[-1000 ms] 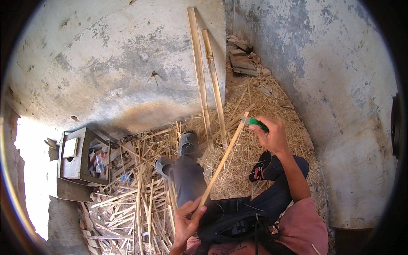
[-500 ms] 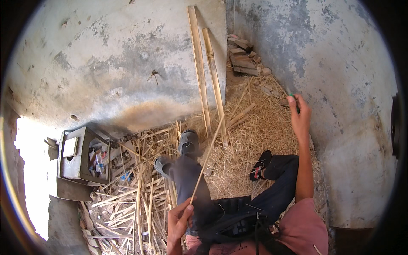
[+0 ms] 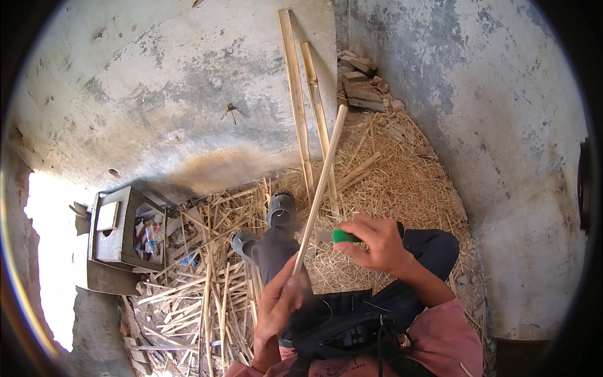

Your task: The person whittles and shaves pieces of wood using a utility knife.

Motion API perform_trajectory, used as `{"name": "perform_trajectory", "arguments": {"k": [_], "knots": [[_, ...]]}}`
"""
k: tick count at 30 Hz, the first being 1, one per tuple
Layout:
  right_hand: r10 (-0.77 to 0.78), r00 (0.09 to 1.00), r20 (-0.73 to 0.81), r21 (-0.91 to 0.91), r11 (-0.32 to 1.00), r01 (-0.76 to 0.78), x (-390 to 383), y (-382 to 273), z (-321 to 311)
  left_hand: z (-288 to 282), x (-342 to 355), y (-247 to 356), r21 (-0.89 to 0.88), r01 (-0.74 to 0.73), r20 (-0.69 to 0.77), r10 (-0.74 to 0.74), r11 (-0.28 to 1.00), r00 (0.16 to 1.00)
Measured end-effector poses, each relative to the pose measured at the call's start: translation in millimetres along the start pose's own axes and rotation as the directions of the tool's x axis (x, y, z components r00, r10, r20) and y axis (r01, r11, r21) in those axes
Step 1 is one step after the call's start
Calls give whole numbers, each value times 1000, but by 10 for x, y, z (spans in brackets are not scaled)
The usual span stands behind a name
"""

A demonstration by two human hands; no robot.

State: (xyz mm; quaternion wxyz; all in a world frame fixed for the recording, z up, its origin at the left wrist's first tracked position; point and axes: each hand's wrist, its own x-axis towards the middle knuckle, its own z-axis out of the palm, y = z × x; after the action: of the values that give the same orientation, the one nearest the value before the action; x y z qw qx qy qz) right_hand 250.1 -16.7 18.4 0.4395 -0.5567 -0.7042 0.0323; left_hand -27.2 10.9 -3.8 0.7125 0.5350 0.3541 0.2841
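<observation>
My left hand (image 3: 277,300) is closed round the lower end of a thin bamboo strip (image 3: 323,182), which slants up and away to the right, its far tip in front of the bamboo at the wall. Fingers wrapped, my right hand (image 3: 380,246) grips a knife by its green handle (image 3: 345,236). The short blade points left, close to the strip's right side; it is blurred, and I cannot tell whether it touches. Both hands are over my lap and legs.
Two split bamboo lengths (image 3: 296,100) lean on the wall. Straw-like shavings (image 3: 402,182) cover the floor, with many cut strips (image 3: 182,314) at the left. A wooden box (image 3: 119,226) holding odds and ends stands far left; broken bricks (image 3: 364,85) lie in the corner.
My right hand has come from the far right, arm outstretched, in to the strip with the knife. The strip's far end has swung up and its broader side now shows.
</observation>
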Motion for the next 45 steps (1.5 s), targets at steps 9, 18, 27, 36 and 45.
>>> {"name": "perform_trajectory", "arguments": {"k": [9, 18, 27, 36, 45], "knots": [[-58, 998, 27, 18, 998, 57, 67, -116, 121, 148, 26, 131, 55, -144, 0, 144, 988, 990], [-79, 997, -25, 48, 996, 80, 70, -117, 148, 300, 28, 273, 485, -270, -68, 344, 832, 937], [-95, 995, -42, -15, 995, 94, 57, -94, 128, 313, -7, 289, 387, -192, -86, 242, 902, 966], [-110, 993, -50, -86, 991, 105, 49, -61, 75, 321, -34, 256, 366, -199, -82, 244, 909, 966], [-30, 979, -202, -148, 989, 0, 148, 364, -177, 235, -197, 150, 458, -182, -37, 223, 870, 974]]}}
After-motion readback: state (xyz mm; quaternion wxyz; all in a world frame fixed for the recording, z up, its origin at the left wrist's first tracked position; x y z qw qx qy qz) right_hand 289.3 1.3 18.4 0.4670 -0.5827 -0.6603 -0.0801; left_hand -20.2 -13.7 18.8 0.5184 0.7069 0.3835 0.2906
